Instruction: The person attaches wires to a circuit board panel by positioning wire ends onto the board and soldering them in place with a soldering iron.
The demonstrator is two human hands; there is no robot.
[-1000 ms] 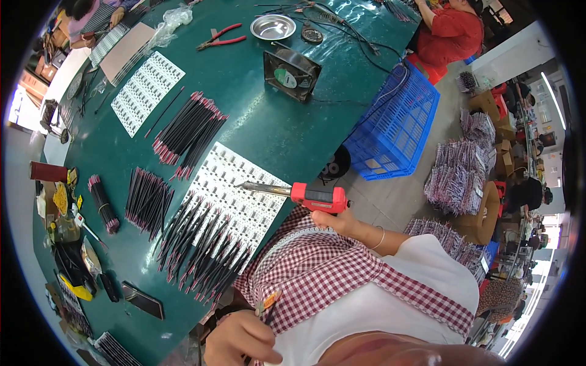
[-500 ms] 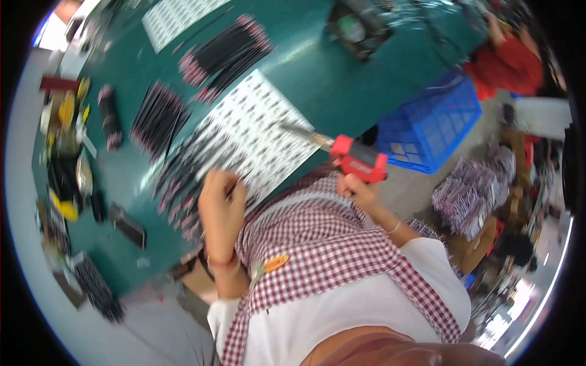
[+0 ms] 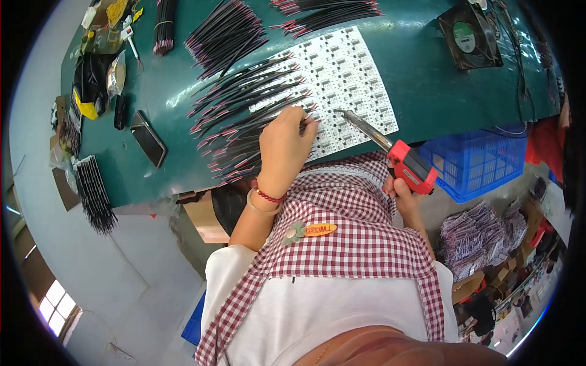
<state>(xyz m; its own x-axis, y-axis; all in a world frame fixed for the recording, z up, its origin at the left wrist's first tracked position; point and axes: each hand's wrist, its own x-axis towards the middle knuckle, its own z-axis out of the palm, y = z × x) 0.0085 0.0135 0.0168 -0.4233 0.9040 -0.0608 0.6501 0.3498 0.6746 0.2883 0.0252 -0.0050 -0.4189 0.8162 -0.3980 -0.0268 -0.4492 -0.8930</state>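
My left hand (image 3: 284, 143) is closed, its fingertips pinched on a black wire at the near part of a white circuit board panel (image 3: 363, 64). Its fingers partly hide the wire's end. My right hand (image 3: 403, 190) grips a red and black soldering gun (image 3: 416, 169) by its handle. The gun's long metal tip points left over the panel, a short way from my left fingertips. Many black wires (image 3: 235, 116) with reddish ends lie in rows across the panel's left side and over the table.
Bundles of black wires (image 3: 226, 36) lie farther back on the green table (image 3: 171, 116). A phone (image 3: 148, 139) rests at the left. A black fan (image 3: 469, 36) stands at the back right. Below the table's right edge is a blue crate (image 3: 476, 165), with a pile of wired parts (image 3: 479, 238) beyond.
The view has turned, so the panel and wires appear shifted and rotated. My left hand stays pinched by the wires, and my right hand still holds the soldering gun over the panel.
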